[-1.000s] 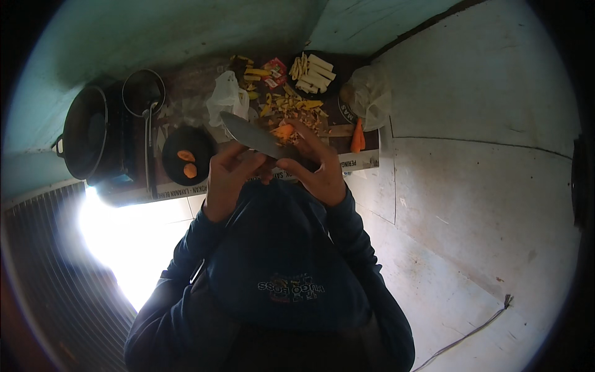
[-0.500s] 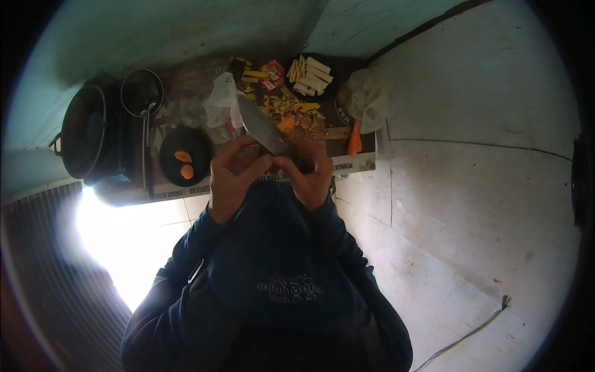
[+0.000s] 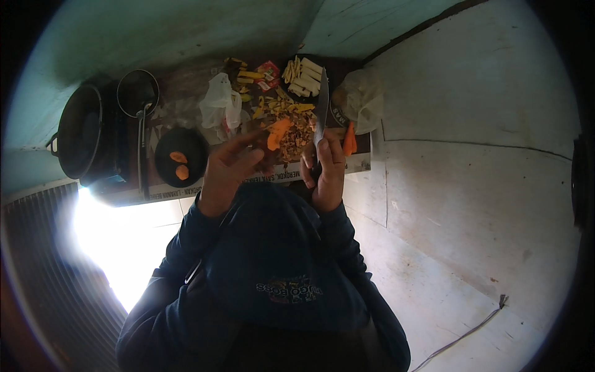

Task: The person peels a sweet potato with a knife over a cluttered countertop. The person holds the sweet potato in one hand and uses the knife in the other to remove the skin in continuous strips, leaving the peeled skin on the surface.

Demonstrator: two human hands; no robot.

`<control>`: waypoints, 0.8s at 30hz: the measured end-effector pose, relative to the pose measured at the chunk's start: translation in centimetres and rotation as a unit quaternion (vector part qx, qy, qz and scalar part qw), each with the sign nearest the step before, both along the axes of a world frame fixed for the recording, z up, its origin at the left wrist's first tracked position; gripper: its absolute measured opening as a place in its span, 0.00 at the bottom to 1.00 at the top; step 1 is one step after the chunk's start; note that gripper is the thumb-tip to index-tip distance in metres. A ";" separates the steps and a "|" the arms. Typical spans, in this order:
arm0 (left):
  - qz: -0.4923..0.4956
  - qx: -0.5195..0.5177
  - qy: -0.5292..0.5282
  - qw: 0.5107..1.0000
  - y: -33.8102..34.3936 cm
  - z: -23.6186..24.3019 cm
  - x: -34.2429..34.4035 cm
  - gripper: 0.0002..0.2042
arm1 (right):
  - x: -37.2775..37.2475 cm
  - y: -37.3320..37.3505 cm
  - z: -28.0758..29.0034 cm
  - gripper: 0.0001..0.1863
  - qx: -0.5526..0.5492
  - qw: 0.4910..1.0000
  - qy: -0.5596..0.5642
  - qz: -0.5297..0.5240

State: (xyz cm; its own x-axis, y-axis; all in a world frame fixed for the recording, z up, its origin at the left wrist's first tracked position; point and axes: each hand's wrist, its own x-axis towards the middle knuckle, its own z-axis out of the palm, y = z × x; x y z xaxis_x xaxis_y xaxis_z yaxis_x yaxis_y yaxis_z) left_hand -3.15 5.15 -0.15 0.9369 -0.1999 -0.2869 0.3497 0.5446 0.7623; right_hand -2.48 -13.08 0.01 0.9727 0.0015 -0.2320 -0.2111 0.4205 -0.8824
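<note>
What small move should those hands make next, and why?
Perhaps reach the left hand to the bright-orange, irregular vegetable piece: that hand looks open and near it, while the right hand already grips the long, grey-bladed knife, blade pointing away from the body.

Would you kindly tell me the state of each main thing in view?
Knife: gripped in the right hand, tip away from the person.
Left hand: loosely curled, any hold unclear.
Peelings: scattered.
White sticks: piled together.
Two orange pieces: on a dark round plate.
Large pan: uncovered.
Plastic bag: crumpled.
</note>
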 end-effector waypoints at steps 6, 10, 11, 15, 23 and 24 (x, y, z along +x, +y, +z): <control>0.025 0.002 -0.012 1.000 0.2 -0.2 0.3 0.21 | 0.4 -1.8 0.2 0.25 -0.165 0.986 0.027 0.024; 0.015 0.012 -0.026 0.999 0.2 0.0 0.7 0.22 | 0.3 -2.0 0.0 0.24 -0.190 0.982 0.011 -0.001; 0.008 0.025 -0.019 0.999 0.2 0.1 0.8 0.22 | 0.3 -2.0 0.0 0.24 -0.191 0.982 0.007 0.003; 0.026 0.078 -0.047 0.995 -0.4 0.5 1.1 0.26 | 0.1 -2.4 0.1 0.24 -0.209 0.978 0.002 0.018; -0.007 0.055 0.002 0.998 -0.7 1.2 1.1 0.26 | 0.3 -2.5 0.2 0.35 -0.297 0.932 -0.144 0.150; -0.006 0.056 -0.007 0.998 -0.8 1.3 1.2 0.26 | 0.5 -2.4 0.2 0.37 -0.322 0.915 -0.183 0.163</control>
